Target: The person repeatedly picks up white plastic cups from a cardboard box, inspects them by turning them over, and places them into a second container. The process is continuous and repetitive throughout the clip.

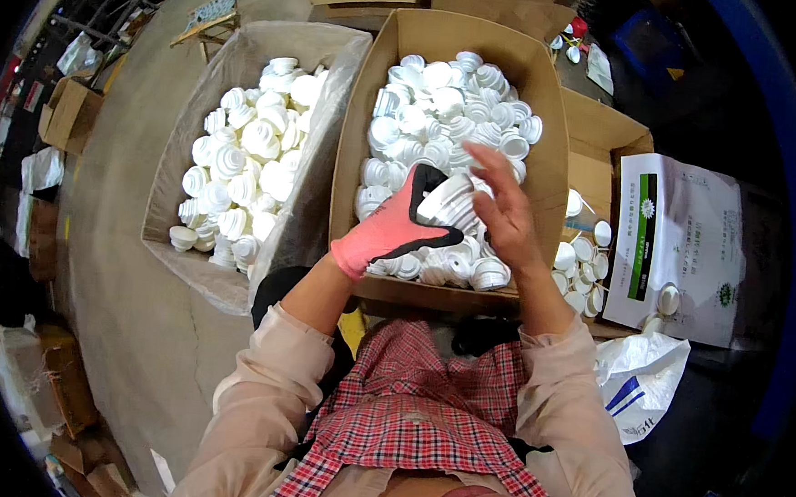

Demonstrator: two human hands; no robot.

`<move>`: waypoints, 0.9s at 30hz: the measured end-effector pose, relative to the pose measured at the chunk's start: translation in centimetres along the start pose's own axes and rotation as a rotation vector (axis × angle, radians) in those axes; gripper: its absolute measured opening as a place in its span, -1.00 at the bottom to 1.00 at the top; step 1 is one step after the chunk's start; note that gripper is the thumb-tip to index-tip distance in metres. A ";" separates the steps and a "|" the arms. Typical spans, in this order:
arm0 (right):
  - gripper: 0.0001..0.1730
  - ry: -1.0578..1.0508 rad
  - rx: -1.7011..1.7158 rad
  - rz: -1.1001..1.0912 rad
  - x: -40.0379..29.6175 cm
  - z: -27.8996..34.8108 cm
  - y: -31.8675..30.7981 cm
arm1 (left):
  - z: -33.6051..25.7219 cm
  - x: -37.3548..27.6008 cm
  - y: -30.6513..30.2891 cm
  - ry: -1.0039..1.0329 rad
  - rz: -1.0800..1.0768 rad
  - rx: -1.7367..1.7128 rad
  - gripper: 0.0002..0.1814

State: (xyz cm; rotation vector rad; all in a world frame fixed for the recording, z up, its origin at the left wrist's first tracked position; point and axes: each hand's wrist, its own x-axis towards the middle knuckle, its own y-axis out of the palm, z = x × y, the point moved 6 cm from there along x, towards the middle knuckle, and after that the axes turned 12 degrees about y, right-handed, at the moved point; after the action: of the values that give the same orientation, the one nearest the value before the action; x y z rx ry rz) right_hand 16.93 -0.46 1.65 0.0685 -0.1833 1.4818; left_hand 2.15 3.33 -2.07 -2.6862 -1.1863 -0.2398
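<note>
In a pink work glove with black fingertips, my left hand point(406, 225) grips a white ridged plastic part point(450, 200) over the middle cardboard box point(554, 210). My bare right hand point(506, 211) is just right of that part, its fingers spread and slightly blurred; whether it touches the part I cannot tell. Many similar white round parts point(448, 101) fill the box beneath both hands. To the left, a plastic-lined box point(169, 187) holds more stepped, round white parts point(229, 163).
At the right stands a smaller cardboard box point(587, 116) with white discs point(582, 249). A printed carton flap point(678, 245) and a white plastic bag point(643, 380) lie beside it. A small folding stool point(210, 15) stands on the floor at the upper left.
</note>
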 end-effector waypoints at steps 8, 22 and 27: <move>-0.58 0.108 -0.279 -0.255 0.5 -2.0 0.3 | -1.1 -0.7 1.7 -0.008 -0.076 0.325 -0.42; -0.25 0.502 0.201 -0.393 1.6 -9.4 -1.7 | 3.3 -0.6 1.3 -0.016 -0.323 0.082 -0.22; -0.25 0.196 -0.165 -0.343 1.7 -5.2 -0.2 | 1.2 -0.2 0.5 0.049 -0.209 0.130 -0.21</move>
State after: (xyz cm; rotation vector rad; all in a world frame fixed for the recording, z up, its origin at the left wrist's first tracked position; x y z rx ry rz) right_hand 17.72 1.97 -3.17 -0.1708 -0.1269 1.1192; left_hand 2.46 3.13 -3.36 -2.4329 -1.4173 -0.2484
